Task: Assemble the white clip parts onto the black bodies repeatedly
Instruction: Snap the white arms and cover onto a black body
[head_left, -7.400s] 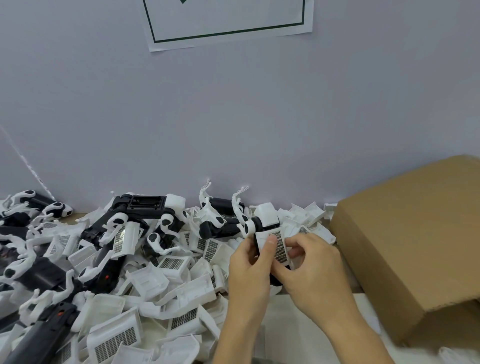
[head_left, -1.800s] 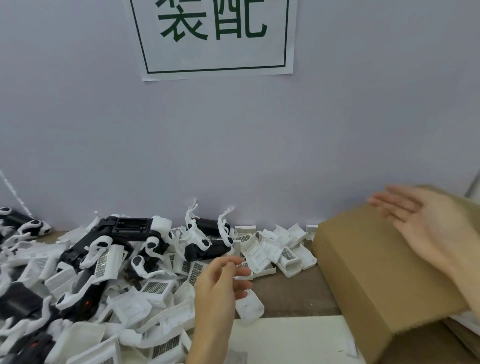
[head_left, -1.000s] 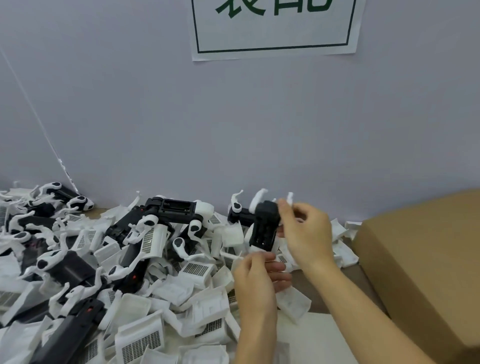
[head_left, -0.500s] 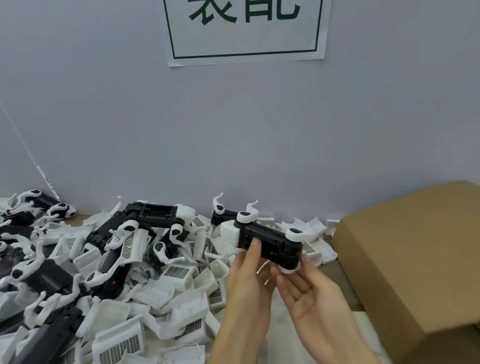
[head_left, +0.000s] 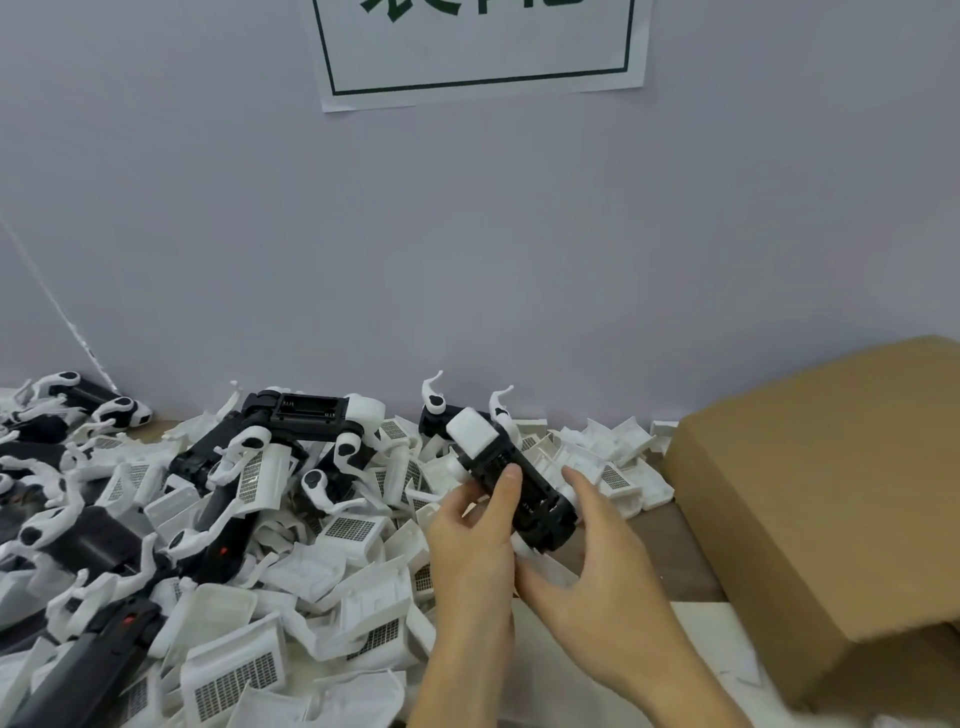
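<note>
Two hands, left (head_left: 475, 545) and right (head_left: 597, 566), fingers curled around one black body (head_left: 519, 488). White clips (head_left: 363, 597) heaped, uncountable; one box (head_left: 831, 519) right.

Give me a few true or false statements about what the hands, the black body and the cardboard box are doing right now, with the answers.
1. Both hands hold one black body. True: the left hand and right hand grip it from either side.
2. The black body lies flat on the table. False: it is lifted above the pile of white clip parts.
3. A cardboard box sits to the right of the hands. True.
4. The held body has a white piece at its far end. True.
5. The right hand rests on the box. False: it is on the black body.
6. The sign hangs on the box. False: it is on the wall.
</note>
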